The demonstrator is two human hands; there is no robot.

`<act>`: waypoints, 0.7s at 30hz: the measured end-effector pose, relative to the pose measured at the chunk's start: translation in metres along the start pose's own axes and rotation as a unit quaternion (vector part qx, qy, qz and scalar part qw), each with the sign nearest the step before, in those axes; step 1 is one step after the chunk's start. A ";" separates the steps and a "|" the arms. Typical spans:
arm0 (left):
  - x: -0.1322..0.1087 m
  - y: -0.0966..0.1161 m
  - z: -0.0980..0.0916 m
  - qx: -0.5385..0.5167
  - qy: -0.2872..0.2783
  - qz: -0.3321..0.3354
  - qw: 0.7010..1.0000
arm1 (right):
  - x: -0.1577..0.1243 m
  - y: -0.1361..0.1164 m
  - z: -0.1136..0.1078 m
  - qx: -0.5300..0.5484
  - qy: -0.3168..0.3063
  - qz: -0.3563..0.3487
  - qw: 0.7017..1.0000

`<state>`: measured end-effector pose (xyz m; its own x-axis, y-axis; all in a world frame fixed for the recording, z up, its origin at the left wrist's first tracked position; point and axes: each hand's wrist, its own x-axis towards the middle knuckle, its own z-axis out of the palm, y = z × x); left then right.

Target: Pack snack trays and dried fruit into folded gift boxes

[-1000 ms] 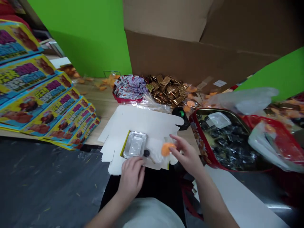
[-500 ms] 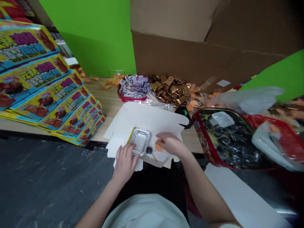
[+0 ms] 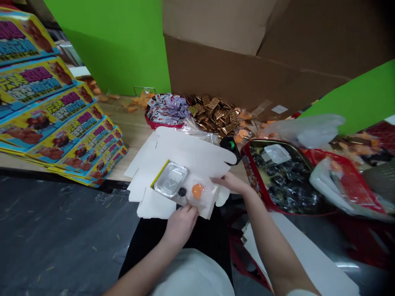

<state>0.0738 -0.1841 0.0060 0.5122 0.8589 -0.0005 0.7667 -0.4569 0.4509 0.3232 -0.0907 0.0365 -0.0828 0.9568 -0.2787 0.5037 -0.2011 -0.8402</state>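
An unfolded white cardboard box blank (image 3: 197, 150) lies in front of me on a stack of similar blanks. On it sit a silver foil tray (image 3: 171, 179), a small round black piece (image 3: 182, 192) and an orange piece (image 3: 198, 190) that looks wrapped in clear plastic. My left hand (image 3: 181, 224) is closed at the near edge of the cardboard, fingers pinched just below the black piece. At the right edge, my right hand (image 3: 230, 182) has its fingers bent around the cardboard, partly hidden by it.
Yellow printed boxes (image 3: 61, 123) are stacked at left. Behind the cardboard are a red tray of sachets (image 3: 168, 109) and a heap of gold-brown packets (image 3: 216, 113). A red-rimmed tin (image 3: 286, 176) of black wrapped pieces stands at right, beside a red basket (image 3: 345, 176).
My left hand has left the foil tray and moved right to the cardboard's near edge. My right hand has moved off the orange piece to the right edge. The view has shifted slightly right.
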 end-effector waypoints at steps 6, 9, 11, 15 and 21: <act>-0.004 -0.041 -0.006 0.009 0.110 -0.047 0.993 | 0.026 -0.004 0.058 0.140 -0.084 0.031 0.986; -0.010 -0.049 -0.003 -0.007 0.121 -0.030 0.992 | 0.014 -0.006 0.073 0.167 -0.063 0.038 0.983; -0.016 -0.049 0.002 -0.006 0.108 -0.005 0.994 | 0.004 -0.008 0.078 0.150 -0.031 0.039 0.987; -0.024 -0.049 0.021 0.048 0.172 0.016 0.984 | -0.008 -0.013 0.080 0.087 0.014 0.034 0.996; -0.011 -0.052 0.024 -0.026 0.244 0.021 0.969 | -0.020 -0.010 0.061 0.120 0.010 0.055 0.991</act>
<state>0.0380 -0.1751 -0.0382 0.2888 0.8528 0.4350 0.7218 -0.4925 0.4863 0.2671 -0.1210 0.0223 -0.0195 0.9297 -0.3678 0.2887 -0.3469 -0.8923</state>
